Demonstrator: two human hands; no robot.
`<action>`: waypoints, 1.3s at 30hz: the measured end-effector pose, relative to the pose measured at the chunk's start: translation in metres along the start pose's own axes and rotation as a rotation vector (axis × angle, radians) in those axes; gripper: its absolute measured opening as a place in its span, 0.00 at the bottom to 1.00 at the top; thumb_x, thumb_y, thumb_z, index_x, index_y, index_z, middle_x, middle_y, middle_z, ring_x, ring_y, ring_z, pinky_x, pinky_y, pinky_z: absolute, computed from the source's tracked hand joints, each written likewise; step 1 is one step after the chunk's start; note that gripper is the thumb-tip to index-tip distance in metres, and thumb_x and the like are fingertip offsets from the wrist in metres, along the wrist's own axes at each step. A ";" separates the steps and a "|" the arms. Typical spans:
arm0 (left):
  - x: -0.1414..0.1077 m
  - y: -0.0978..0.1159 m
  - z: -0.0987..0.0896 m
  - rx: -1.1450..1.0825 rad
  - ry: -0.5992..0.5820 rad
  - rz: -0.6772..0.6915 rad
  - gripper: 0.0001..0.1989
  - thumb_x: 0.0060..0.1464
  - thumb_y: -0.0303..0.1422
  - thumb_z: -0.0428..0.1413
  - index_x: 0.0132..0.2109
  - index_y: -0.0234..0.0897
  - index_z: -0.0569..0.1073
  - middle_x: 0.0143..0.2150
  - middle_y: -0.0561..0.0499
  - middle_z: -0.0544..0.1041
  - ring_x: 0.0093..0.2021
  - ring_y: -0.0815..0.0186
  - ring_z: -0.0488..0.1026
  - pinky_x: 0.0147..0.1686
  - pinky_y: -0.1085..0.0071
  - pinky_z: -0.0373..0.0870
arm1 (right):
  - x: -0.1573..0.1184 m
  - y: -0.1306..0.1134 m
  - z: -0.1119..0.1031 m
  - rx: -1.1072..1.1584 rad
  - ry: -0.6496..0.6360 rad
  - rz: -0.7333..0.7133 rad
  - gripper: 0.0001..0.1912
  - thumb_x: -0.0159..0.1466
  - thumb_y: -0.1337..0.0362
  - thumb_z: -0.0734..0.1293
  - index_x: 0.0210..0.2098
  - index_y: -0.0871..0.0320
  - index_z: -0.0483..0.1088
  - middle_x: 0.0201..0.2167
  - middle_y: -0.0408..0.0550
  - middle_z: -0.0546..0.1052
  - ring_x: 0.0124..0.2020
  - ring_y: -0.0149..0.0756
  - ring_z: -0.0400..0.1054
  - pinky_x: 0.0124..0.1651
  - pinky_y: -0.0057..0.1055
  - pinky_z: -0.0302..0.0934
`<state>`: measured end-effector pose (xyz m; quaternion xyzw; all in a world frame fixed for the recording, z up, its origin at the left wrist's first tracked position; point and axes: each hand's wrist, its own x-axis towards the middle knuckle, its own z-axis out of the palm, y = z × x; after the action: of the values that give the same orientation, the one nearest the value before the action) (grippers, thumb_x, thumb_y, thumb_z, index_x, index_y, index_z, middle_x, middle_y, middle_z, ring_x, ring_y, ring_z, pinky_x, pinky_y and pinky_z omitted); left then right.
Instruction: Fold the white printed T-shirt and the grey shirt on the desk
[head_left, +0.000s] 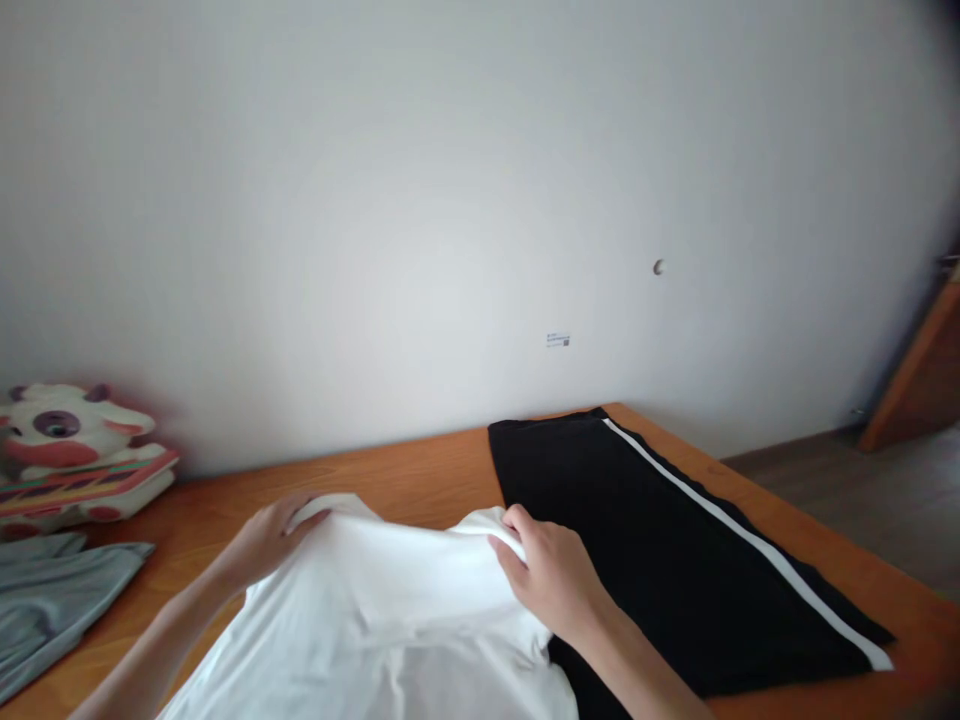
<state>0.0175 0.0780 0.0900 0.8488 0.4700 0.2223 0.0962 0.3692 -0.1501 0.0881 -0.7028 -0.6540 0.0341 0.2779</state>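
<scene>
The left hand (274,540) and right hand (551,570) were each clamped on the far edge of the white garment (360,620), which hung between and below them, its length running back toward the wearer; black fabric (637,540) lay beyond the right hand.

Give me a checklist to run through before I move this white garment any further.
1. Left hand gripping the white garment by its upper edge: ok.
2. Right hand gripping that edge too, fingers and thumb closed on it: ok.
3. White cloth smooth below the hands: not ok, there are creases and folds.
4. Lower end of the white garment free: cannot tell, it runs out of the picture.
5. White garment off the black garment: cannot tell; it covers part of it in this view, but contact is hidden.
6. Grey clothing apart from the white garment: ok, bare tabletop shows between them.
</scene>
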 end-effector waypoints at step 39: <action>-0.062 0.021 0.112 0.086 -0.018 0.137 0.21 0.66 0.38 0.49 0.62 0.41 0.71 0.65 0.42 0.71 0.66 0.53 0.66 0.66 0.49 0.61 | 0.065 -0.037 0.175 -0.215 0.066 0.061 0.25 0.69 0.59 0.61 0.62 0.64 0.67 0.64 0.65 0.68 0.67 0.55 0.60 0.67 0.53 0.52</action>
<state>0.0576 0.0197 -0.0191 0.8842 0.4191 0.2003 0.0484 0.2733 -0.0289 -0.0229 -0.7488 -0.6227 -0.0512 0.2211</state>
